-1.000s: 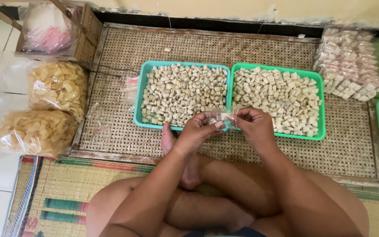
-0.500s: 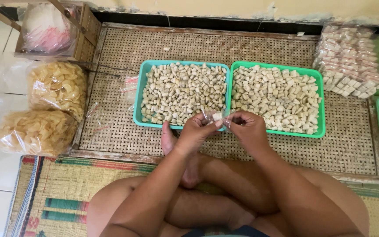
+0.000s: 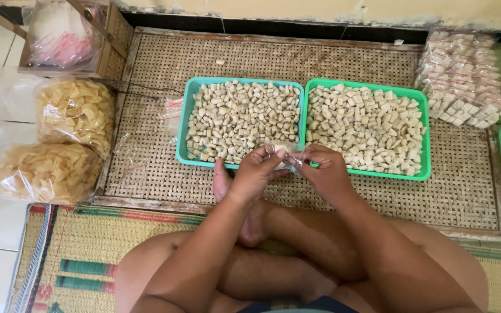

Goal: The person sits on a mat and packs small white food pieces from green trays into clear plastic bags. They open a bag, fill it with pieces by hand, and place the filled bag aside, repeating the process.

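Two hands pinch one small clear plastic bag (image 3: 290, 157) over the near edge of two trays.

Left hand (image 3: 254, 174) and right hand (image 3: 326, 171) meet at the bag, fingers clamped on its sides, just above the woven rattan mat (image 3: 152, 156). At 12 o'clock sit a teal tray (image 3: 182, 139) and a green tray (image 3: 426, 150), both full of pale cubes. At 9 o'clock lie bags of yellow crackers (image 3: 59, 145); at 2 o'clock, stacked small packets (image 3: 465, 87).
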